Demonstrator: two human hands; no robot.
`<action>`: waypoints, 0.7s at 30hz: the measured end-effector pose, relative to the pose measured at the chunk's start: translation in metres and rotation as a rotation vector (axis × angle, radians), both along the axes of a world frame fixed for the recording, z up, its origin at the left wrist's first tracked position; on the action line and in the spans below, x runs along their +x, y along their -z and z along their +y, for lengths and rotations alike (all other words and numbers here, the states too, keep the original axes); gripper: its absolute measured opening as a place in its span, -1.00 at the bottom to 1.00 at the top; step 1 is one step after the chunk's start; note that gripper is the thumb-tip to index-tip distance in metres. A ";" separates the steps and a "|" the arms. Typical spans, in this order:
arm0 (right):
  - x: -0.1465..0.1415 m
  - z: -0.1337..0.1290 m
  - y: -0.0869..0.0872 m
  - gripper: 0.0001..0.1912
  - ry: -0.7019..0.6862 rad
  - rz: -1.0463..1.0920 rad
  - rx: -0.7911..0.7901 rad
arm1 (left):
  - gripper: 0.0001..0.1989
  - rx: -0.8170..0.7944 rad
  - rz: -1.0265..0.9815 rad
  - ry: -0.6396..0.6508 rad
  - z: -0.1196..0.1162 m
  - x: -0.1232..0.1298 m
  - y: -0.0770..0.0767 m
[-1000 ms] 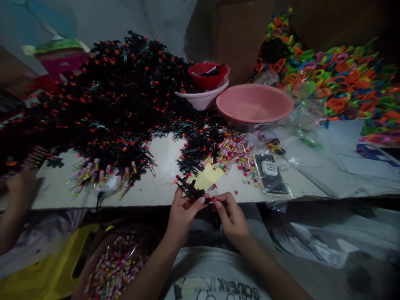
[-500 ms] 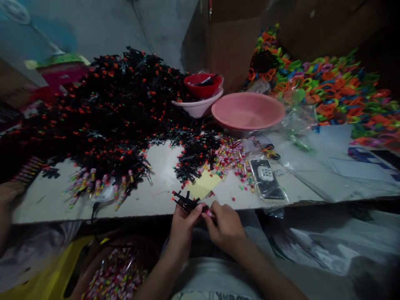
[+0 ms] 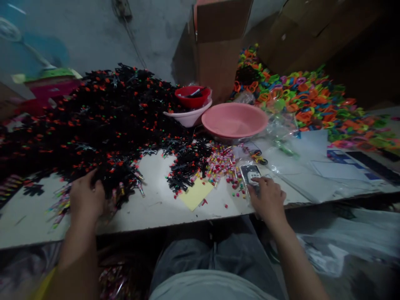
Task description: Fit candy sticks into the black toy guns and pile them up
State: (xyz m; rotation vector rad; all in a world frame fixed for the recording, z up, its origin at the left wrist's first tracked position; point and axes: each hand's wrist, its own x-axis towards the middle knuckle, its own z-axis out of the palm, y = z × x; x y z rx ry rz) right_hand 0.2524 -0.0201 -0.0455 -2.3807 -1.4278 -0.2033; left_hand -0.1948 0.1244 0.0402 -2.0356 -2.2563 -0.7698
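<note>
My left hand point(image 3: 87, 196) is at the front edge of the black toy gun pile point(image 3: 125, 108), beside several small tubes of coloured candy point(image 3: 61, 200). Its thumb and forefinger are apart, and I see nothing held between them. My right hand point(image 3: 267, 198) lies over the lower part of a phone point(image 3: 246, 171) in a clear plastic bag. Its fingers are spread and bent, touching the phone or its bag. A yellow paper point(image 3: 196, 195) lies between the hands, below a smaller heap of toy guns point(image 3: 184, 166) and a scatter of pink and red pieces point(image 3: 221, 160).
Behind the heaps stand a pink basin point(image 3: 234, 118) and a red bowl point(image 3: 192, 100) inside a pale pink one. Colourful plastic pieces point(image 3: 303, 100) are piled at the back right. The white table's front edge point(image 3: 150, 227) runs before my lap.
Both hands have parted from the black toy gun and tube they held over my lap. The left has gone to the left pile, the right to the phone. The view has shifted.
</note>
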 end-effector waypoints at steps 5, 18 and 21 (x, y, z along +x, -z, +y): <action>0.015 0.004 0.005 -0.60 0.087 -0.008 -0.054 | -0.47 -0.008 0.102 -0.104 0.002 0.002 0.008; 0.018 0.020 0.010 -0.49 -0.001 0.166 0.219 | -0.57 -0.187 -0.695 0.514 -0.086 0.131 0.061; -0.015 0.004 0.009 -0.49 -0.186 0.420 0.464 | -0.51 -0.532 -1.117 0.602 -0.108 0.175 0.065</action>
